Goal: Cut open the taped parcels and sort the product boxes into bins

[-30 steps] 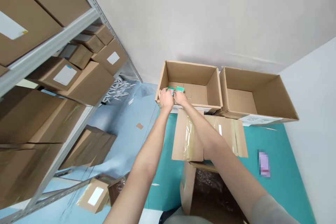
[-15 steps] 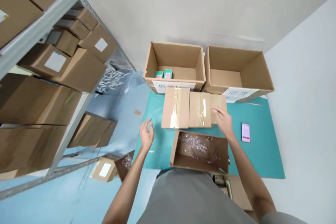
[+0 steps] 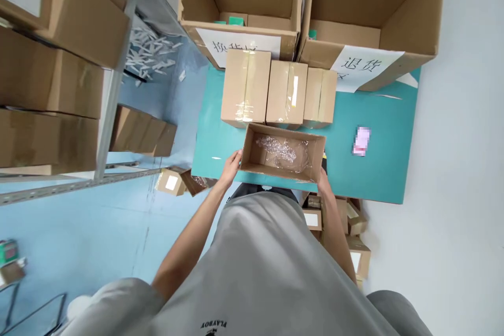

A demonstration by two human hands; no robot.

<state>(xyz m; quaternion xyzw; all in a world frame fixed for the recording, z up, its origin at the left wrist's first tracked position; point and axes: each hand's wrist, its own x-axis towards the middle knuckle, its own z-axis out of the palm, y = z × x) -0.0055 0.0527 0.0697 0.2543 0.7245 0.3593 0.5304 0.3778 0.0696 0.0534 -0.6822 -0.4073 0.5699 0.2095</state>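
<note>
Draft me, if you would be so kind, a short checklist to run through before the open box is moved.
1. Left hand on the open box: at its left end, ok.
2. Right hand on the box: at its right end, near corner, ok.
3. Box emptied: crumpled clear plastic wrap lies inside, not ok.
4. Phone out of the way: apart from the box, to its right on the green table, ok.
5. Box bottom raised off the table: cannot tell.
</note>
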